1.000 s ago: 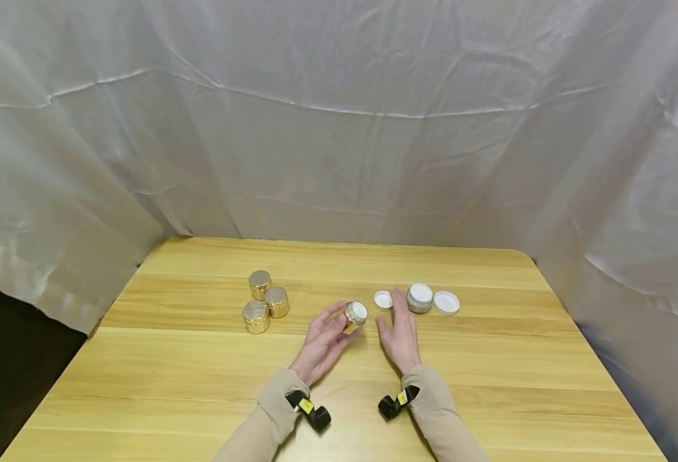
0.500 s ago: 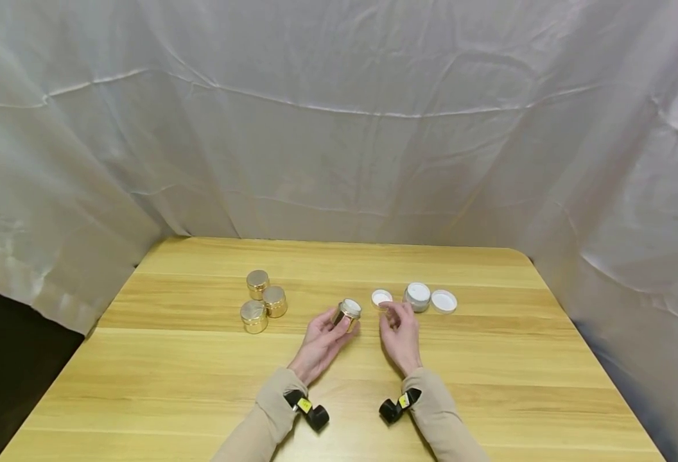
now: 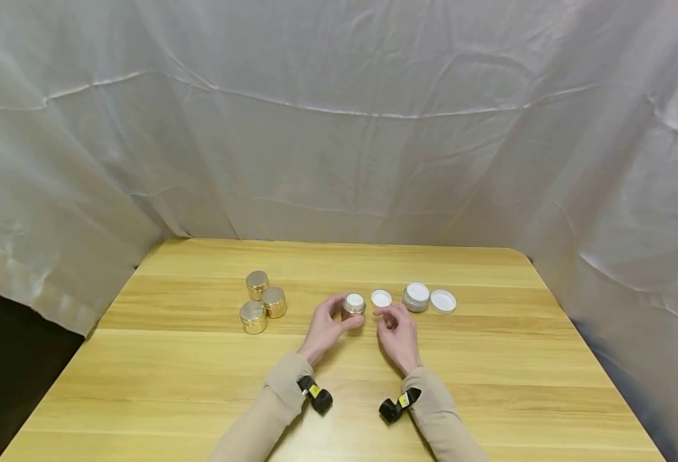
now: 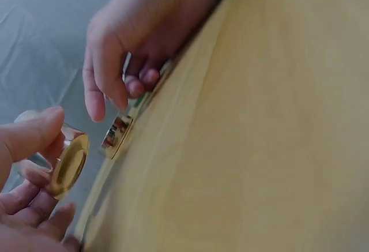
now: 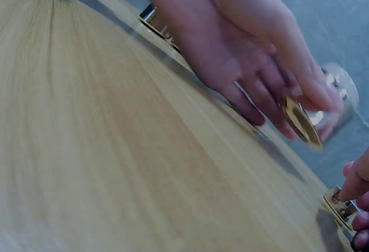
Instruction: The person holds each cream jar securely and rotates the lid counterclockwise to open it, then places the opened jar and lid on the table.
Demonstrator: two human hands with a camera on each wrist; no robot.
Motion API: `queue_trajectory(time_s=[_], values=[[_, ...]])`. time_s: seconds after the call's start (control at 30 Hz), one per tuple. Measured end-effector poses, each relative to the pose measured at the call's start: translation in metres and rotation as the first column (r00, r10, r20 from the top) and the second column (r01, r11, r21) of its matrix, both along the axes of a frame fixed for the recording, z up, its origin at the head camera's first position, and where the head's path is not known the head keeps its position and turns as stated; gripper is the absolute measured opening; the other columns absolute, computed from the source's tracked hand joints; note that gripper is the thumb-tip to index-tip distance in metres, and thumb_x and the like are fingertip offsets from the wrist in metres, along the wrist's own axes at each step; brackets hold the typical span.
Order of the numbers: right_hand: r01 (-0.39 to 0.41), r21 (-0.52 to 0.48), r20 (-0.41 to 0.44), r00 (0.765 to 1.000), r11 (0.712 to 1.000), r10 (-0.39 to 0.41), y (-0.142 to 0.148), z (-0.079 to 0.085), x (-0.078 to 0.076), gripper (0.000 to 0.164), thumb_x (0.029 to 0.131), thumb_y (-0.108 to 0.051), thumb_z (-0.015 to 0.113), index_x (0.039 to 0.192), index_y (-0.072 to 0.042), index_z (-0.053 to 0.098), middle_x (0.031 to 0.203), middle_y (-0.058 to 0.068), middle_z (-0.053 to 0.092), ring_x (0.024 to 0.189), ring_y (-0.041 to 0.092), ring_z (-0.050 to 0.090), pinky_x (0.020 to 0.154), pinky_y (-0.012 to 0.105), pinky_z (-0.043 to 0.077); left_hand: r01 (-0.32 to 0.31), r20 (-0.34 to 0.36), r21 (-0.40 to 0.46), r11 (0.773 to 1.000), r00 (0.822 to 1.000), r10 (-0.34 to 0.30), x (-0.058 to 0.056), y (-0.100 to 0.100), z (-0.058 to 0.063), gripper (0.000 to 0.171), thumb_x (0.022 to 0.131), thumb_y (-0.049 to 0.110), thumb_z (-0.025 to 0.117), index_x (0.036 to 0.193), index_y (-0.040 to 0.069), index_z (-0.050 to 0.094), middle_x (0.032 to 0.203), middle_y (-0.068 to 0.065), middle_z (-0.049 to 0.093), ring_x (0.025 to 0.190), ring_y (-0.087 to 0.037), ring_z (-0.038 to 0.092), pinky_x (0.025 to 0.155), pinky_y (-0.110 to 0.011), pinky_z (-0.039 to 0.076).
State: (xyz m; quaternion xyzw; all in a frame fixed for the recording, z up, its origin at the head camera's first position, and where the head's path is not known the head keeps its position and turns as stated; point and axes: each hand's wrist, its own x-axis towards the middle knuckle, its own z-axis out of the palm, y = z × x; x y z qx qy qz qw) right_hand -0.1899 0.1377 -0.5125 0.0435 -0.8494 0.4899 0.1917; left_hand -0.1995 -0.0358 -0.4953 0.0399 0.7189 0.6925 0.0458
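My left hand point(image 3: 324, 328) grips a small lidless cosmetic jar point(image 3: 354, 304) around its side, thumb in front and fingers behind. The jar has a white top and a gold base point(image 4: 70, 165), which shows clear of the table in the left wrist view. Just right of it a round screw lid point(image 3: 381, 298) lies with its white inside up; its gold rim point(image 4: 115, 138) shows from the side. My right hand point(image 3: 399, 337) hovers at the near side of this lid, fingers loosely bent and seemingly holding nothing. Whether a fingertip touches the lid is hard to tell.
Another lidless jar point(image 3: 417, 297) stands upright beyond my right hand, with a second upturned white lid point(image 3: 443, 301) beside it. To the left, gold-lidded jars point(image 3: 253, 316) stand in a group of 3. A grey curtain point(image 3: 339, 179) hangs behind the wooden table point(image 3: 489, 385).
My left hand has turned the jar from a tilt to nearly upright, after first tipping it nearer me. My right hand has drawn back from between lid and standing jar, its fingers now bent.
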Motion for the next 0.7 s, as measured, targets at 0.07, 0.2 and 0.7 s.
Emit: queue_trajectory(time_s=[0.07,0.2,0.7], values=[[0.001,0.004,0.001,1.0,1.0,-0.001,0.001,-0.001,-0.001,0.02,0.079,0.009,0.065,0.09,-0.006,0.073,0.081,0.007,0.056,0.071,0.009,0.046,0.064,0.017,0.039,-0.041,-0.014,-0.078,0.996,0.999,0.04,-0.007,0.004,0.003,0.059,0.081,0.01,0.083,0.134,0.005,0.058,0.139,-0.018,0.061,0.136,-0.037,0.051,0.123,-0.055,0.034],[0.003,0.007,0.006,1.0,1.0,-0.003,0.001,-0.002,-0.002,0.021,0.079,0.009,0.064,0.09,-0.006,0.074,0.08,0.007,0.057,0.071,0.008,0.046,0.064,0.016,0.04,-0.103,-0.015,-0.131,0.986,0.995,0.102,-0.019,0.011,0.006,0.058,0.078,0.003,0.082,0.131,0.002,0.059,0.137,-0.022,0.062,0.134,-0.04,0.052,0.123,-0.057,0.031],[0.004,0.008,0.029,1.0,1.0,-0.004,0.002,-0.002,-0.001,0.022,0.079,0.009,0.063,0.091,-0.005,0.074,0.082,0.009,0.056,0.072,0.01,0.047,0.065,0.016,0.039,-0.172,-0.051,-0.208,0.963,0.985,0.165,-0.03,0.023,0.006,0.056,0.075,0.002,0.084,0.127,0.005,0.061,0.134,-0.019,0.066,0.13,-0.037,0.057,0.12,-0.055,0.035]])
